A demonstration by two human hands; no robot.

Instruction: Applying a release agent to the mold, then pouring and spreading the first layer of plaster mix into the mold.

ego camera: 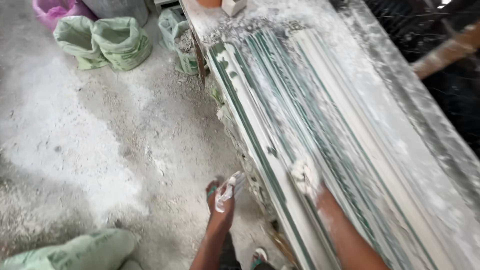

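Right hand (305,177) pressed flat, caked in white plaster, on long green-ribbed mould (300,115) stretching from 6 toward 12 o'clock. Left hand (226,194) hanging free at 7 o'clock beside mould edge, fingers loosely curled, plaster-smeared, grasping nothing. 2 green sacks (102,42) at 10 o'clock on dusty floor (100,150).

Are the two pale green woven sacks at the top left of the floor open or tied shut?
Shut, it seems: both pale green woven sacks lie slumped on the dusty floor, bulging full, no contents showing. The closures themselves are too small to tell.
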